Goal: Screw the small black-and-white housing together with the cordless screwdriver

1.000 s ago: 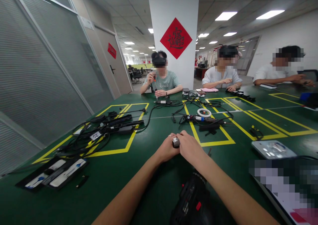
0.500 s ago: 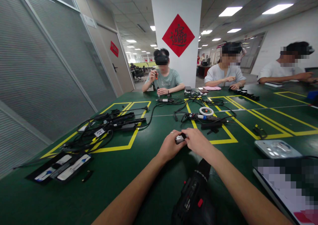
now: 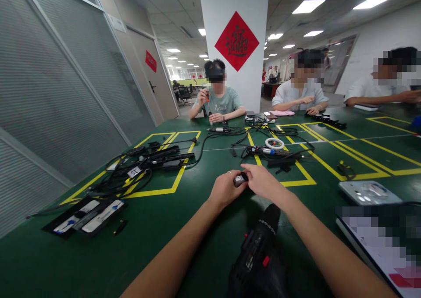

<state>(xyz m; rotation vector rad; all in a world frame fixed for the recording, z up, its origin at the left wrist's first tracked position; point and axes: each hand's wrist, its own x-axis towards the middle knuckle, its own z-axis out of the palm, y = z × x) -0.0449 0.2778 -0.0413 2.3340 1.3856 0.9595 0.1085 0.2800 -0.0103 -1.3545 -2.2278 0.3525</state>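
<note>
Over the table's middle, my left hand (image 3: 225, 187) is closed around a small grey-and-black cylindrical piece (image 3: 240, 179) whose light end faces me. My right hand (image 3: 265, 182) meets the piece from the right, its fingers bent at the dark end and partly hidden behind the hand. What kind of part it is, I cannot make out. Below the hands, between my forearms, lies a black power drill (image 3: 255, 252) with numbers round its collar and a red button on its side; neither hand touches it.
Tangled black cables and tools (image 3: 154, 162) lie at left, near two black trays (image 3: 101, 214). Ahead are a blue-banded pen-like tool (image 3: 268, 150) and a white ring (image 3: 274, 143). A grey case (image 3: 370, 193) stands at right. Across the table, a person (image 3: 219, 96) holds a screwdriver.
The cylindrical piece has turned in my hands and shows its end more squarely. My right index finger has stretched further out. The camera view has shifted slightly.
</note>
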